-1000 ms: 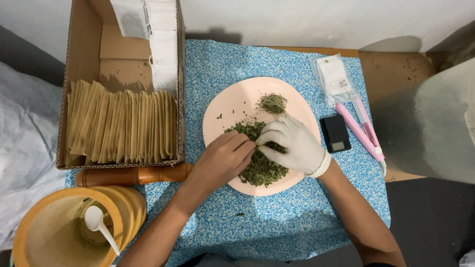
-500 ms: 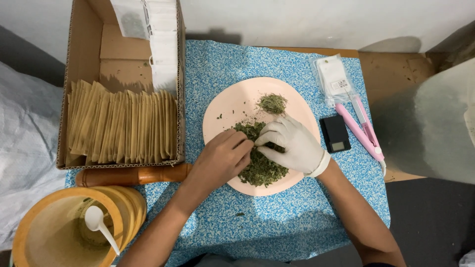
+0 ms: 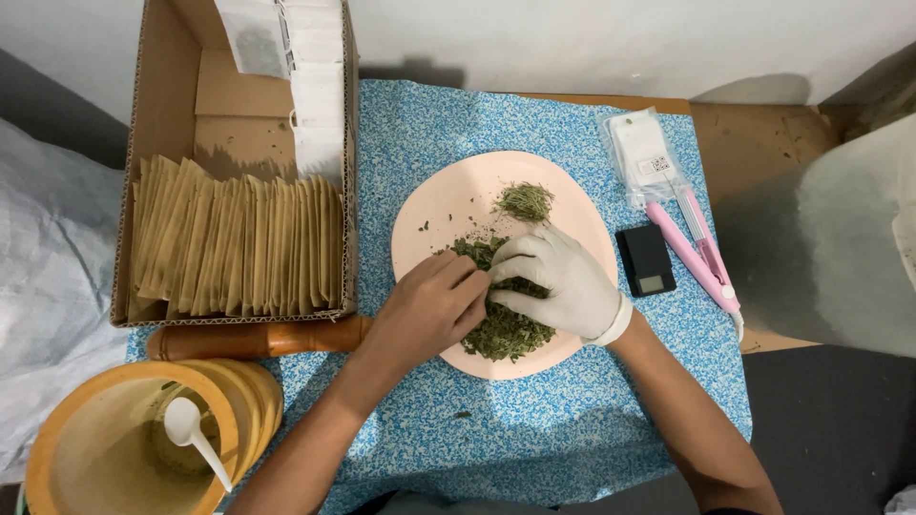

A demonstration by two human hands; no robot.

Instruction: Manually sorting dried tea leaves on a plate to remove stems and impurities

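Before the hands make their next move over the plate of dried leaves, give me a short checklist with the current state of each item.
1. Both hands on the big leaf pile: ok; the bare left hand and gloved right hand meet over it.
2. Something pinched between the fingertips: cannot tell; hidden where the hands meet.
3. Leaves kept on the pink plate: not ok; one crumb lies on the blue cloth.
4. Small pale pile kept apart from the big one: ok.
5. Pocket scale and pink sealer clear of the hands: ok, both right of the plate.
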